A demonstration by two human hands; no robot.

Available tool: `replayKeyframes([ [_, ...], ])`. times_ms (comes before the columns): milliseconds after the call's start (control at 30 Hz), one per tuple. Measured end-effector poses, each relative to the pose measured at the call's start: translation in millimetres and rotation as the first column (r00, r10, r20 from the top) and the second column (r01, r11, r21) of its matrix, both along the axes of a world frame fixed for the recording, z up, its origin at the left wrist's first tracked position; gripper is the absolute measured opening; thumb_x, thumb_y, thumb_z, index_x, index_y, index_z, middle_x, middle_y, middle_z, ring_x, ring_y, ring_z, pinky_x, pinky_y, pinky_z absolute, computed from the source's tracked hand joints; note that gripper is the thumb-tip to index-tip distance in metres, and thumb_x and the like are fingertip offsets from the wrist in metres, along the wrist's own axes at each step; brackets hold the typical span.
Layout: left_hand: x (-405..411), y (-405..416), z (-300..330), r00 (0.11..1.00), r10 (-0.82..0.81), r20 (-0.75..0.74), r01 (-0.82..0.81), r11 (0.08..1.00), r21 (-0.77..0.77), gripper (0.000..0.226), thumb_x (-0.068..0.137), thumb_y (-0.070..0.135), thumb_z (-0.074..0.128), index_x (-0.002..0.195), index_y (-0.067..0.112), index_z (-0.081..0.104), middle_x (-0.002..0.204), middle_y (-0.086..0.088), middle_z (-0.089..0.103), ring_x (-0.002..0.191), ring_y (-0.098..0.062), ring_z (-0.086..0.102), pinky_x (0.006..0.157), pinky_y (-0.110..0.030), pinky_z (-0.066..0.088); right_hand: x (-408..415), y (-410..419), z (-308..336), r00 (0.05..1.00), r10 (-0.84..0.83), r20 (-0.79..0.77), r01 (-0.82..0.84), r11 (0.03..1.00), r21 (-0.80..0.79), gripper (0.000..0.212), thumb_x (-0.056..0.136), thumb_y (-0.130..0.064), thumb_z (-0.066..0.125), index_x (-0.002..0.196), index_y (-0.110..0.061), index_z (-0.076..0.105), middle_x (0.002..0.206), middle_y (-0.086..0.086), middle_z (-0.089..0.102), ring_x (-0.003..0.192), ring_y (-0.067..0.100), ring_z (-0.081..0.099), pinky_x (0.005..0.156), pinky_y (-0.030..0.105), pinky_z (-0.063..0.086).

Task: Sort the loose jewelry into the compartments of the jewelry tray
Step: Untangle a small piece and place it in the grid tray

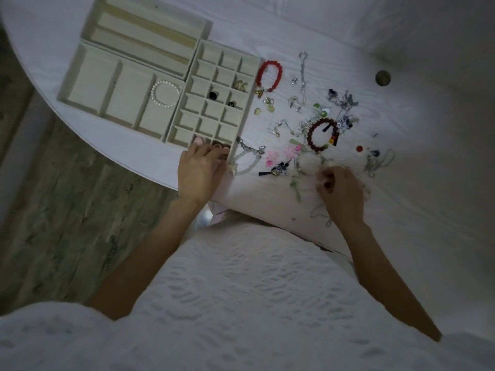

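Left hand [199, 172] lies over the near corner of the small-compartment tray [214, 103], fingers spread and only lightly bent, their tips on the nearest cells; I cannot tell whether they hold anything, since the hand hides what lies beneath. Beside the fingertips a pink item [198, 140] and some brownish pieces [219, 145] show in those cells, too blurred to name. Further up the same tray sit two dark beads [213, 95] and a gold piece [240, 85].

Right hand [340, 194] is well to the right of that tray, on the white table [401, 116], fingers curled in at the near edge of the loose jewelry heap [316, 124] — it seems to pinch something small and pale, but the item itself is hidden.

Just right of the tray lie a red bead bracelet [267, 76] and a clear bead bracelet [247, 159]; a dark red bracelet [322, 135] sits in the heap among tangled chains that are hard to separate.

Left of the tray, touching it, a wider tray [107, 84] holds a pearl bracelet [164, 93] in its rightmost section. Behind both stands a tray with long slots [144, 30] — its far edge is cut off.
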State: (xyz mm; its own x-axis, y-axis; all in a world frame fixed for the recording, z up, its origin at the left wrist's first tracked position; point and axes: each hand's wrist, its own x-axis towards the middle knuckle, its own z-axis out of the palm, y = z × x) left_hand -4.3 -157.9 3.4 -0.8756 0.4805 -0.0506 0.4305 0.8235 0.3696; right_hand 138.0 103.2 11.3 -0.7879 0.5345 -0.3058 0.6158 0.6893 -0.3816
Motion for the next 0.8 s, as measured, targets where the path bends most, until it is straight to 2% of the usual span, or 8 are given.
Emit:
replayKeyframes([
  [67, 0.8, 1.3, 0.8, 1.0, 0.003, -0.003, -0.003, 1.0, -0.007, 0.023, 0.083, 0.024, 0.06, 0.103, 0.018, 0.071, 0.099, -0.005, 0.069, 0.095, -0.032, 0.056, 0.073, -0.036, 0.036, -4.3, -0.1, -4.1, 0.998, 0.003, -0.06, -0.003, 1.0, 0.009, 0.023, 0.085, -0.012, 0.062, 0.107, -0.007, 0.059, 0.105, 0.014, 0.054, 0.087, 0.028, 0.056, 0.071, 0.033, 0.042],
  [300, 1.1, 1.0, -0.2, 1.0, 0.008, 0.003, -0.008, 1.0, -0.003, 0.025, 0.084, 0.026, 0.061, 0.106, 0.019, 0.07, 0.103, -0.007, 0.069, 0.094, -0.034, 0.055, 0.073, -0.037, 0.038, -25.2, 6.6, -16.3, 0.97, 0.144, -0.193, -0.14, 0.989, 0.037, 0.012, 0.082, -0.016, 0.068, 0.089, -0.006, 0.065, 0.098, 0.013, 0.056, 0.089, 0.03, 0.052, 0.067, 0.031, 0.042],
  [433, 0.7, 0.7, -1.0, 1.0, 0.01, -0.004, -0.01, 1.0, 0.001, 0.025, 0.083, 0.026, 0.061, 0.105, 0.019, 0.07, 0.102, -0.006, 0.069, 0.093, -0.033, 0.055, 0.071, -0.036, 0.036, -25.6, 5.9, -13.6, 0.965, 0.091, -0.244, -0.104, 0.994, -0.037, 0.017, 0.079, -0.009, 0.068, 0.092, -0.005, 0.058, 0.095, 0.008, 0.054, 0.085, 0.025, 0.054, 0.068, 0.024, 0.035],
  [500, 0.5, -0.1, -1.5, 1.0, 0.009, -0.005, -0.009, 1.0, 0.001, 0.026, 0.083, 0.028, 0.06, 0.106, 0.02, 0.07, 0.102, -0.005, 0.069, 0.092, -0.033, 0.055, 0.072, -0.037, 0.036, -21.9, 4.8, -10.1, 0.961, 0.103, -0.258, -0.094, 0.994, 0.048, 0.021, 0.078, -0.009, 0.07, 0.093, -0.002, 0.057, 0.093, 0.013, 0.055, 0.084, 0.028, 0.053, 0.068, 0.028, 0.036],
  [567, -0.3, -0.8, -1.0, 1.0, 0.006, -0.005, -0.006, 1.0, 0.003, 0.027, 0.084, 0.03, 0.058, 0.106, 0.021, 0.07, 0.101, -0.005, 0.069, 0.093, -0.033, 0.055, 0.072, -0.037, 0.036, -21.2, 2.6, -8.9, 0.952, 0.172, -0.252, -0.127, 0.975, 0.184, 0.023, 0.075, -0.011, 0.071, 0.093, -0.001, 0.06, 0.09, 0.016, 0.058, 0.083, 0.032, 0.052, 0.071, 0.036, 0.041],
  [633, -0.6, -0.8, -0.4, 1.0, 0.01, 0.002, -0.01, 1.0, 0.017, 0.027, 0.084, 0.03, 0.058, 0.106, 0.02, 0.07, 0.1, -0.005, 0.069, 0.093, -0.033, 0.056, 0.073, -0.037, 0.037, -26.6, -0.6, -9.2, 0.955, 0.207, -0.211, -0.152, 0.957, 0.246, 0.026, 0.072, -0.013, 0.071, 0.095, -0.004, 0.063, 0.093, 0.015, 0.06, 0.084, 0.033, 0.053, 0.072, 0.038, 0.044],
  [700, 0.2, -0.1, 0.8, 1.0, 0.017, 0.008, -0.017, 0.999, 0.027, 0.025, 0.084, 0.028, 0.06, 0.105, 0.019, 0.07, 0.099, -0.006, 0.069, 0.093, -0.034, 0.056, 0.073, -0.037, 0.038, -35.0, -3.6, -9.4, 0.963, 0.227, -0.145, -0.183, 0.947, 0.265, 0.026, 0.073, -0.011, 0.071, 0.097, -0.004, 0.065, 0.097, 0.016, 0.062, 0.09, 0.035, 0.054, 0.074, 0.039, 0.046],
  [800, 0.9, 0.2, 0.5, 1.0, 0.014, 0.004, -0.014, 0.999, 0.031, 0.022, 0.083, 0.022, 0.067, 0.105, 0.019, 0.07, 0.1, -0.006, 0.069, 0.094, -0.034, 0.056, 0.073, -0.037, 0.037, -46.4, -3.1, -4.9, 0.961, 0.259, -0.096, -0.229, 0.941, 0.25, 0.018, 0.084, -0.008, 0.062, 0.099, 0.0, 0.066, 0.098, 0.019, 0.063, 0.098, 0.035, 0.055, 0.072, 0.037, 0.047],
])
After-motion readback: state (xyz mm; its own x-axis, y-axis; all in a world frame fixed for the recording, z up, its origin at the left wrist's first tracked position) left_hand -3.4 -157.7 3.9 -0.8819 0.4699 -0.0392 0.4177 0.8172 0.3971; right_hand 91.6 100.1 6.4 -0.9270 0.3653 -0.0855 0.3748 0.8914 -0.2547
